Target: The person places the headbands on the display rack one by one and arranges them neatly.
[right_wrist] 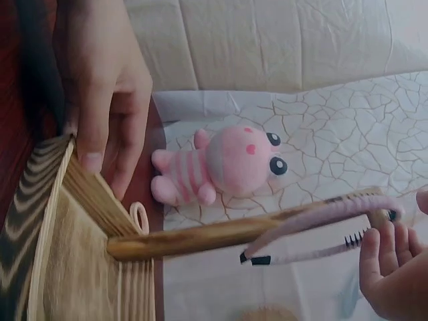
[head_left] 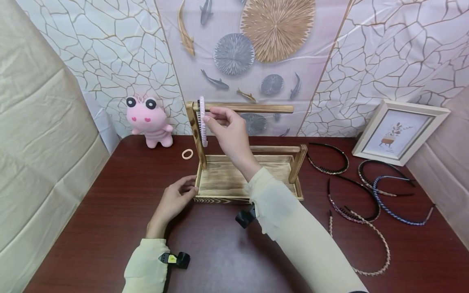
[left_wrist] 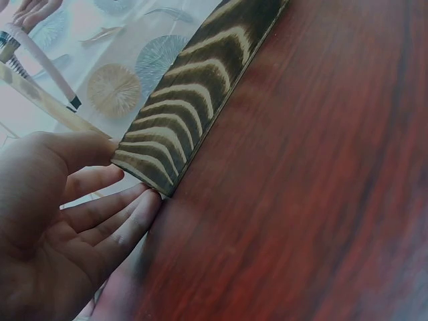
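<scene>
A wooden stand (head_left: 205,199) with a tray base, a tall left post and a long upper bar (head_left: 264,108) stands on the table. Over that bar, close to the post, hangs a pale pink headband (head_left: 203,122) with dark comb teeth, its two ends pointing down. My right hand (head_left: 232,134) pinches the headband between thumb and fingers; in the right wrist view its fingertips (right_wrist: 386,244) sit near the arch at the bar. My left hand (head_left: 176,199) touches the tray's left end at the front corner, its fingers (left_wrist: 127,217) fairly straight along the corner.
Several headbands (head_left: 384,203) lie spread over the table's right side. A framed picture (head_left: 393,130) leans at the back right. Left of the stand are a pink plush toy (head_left: 148,122) and a small pale ring (head_left: 187,154). A lower bar (head_left: 275,149) spans the tray.
</scene>
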Action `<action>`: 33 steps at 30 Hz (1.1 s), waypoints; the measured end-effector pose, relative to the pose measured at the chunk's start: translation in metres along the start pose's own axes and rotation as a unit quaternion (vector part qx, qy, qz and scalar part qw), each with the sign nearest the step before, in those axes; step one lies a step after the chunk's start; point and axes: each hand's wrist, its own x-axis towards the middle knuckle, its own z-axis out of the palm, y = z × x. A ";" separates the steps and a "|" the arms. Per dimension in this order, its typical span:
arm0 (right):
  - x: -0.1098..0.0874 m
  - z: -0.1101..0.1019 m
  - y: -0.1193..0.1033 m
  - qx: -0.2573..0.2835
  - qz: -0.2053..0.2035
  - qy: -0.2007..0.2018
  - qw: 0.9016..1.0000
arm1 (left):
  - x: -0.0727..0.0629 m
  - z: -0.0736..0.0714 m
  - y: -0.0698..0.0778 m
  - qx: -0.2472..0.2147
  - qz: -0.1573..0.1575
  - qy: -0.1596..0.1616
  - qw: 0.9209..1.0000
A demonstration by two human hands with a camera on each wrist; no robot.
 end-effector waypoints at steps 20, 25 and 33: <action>-0.081 -0.205 -0.003 -0.093 0.003 0.037 0.995 | 0.000 -0.002 0.000 -0.003 -0.005 -0.016 1.000; -0.117 -0.258 0.006 -0.244 0.047 0.030 0.968 | -0.001 -0.001 0.001 -0.007 -0.010 -0.016 1.000; -0.170 -0.310 0.022 -0.339 0.120 0.002 0.933 | -0.003 -0.002 0.013 -0.003 -0.019 -0.016 1.000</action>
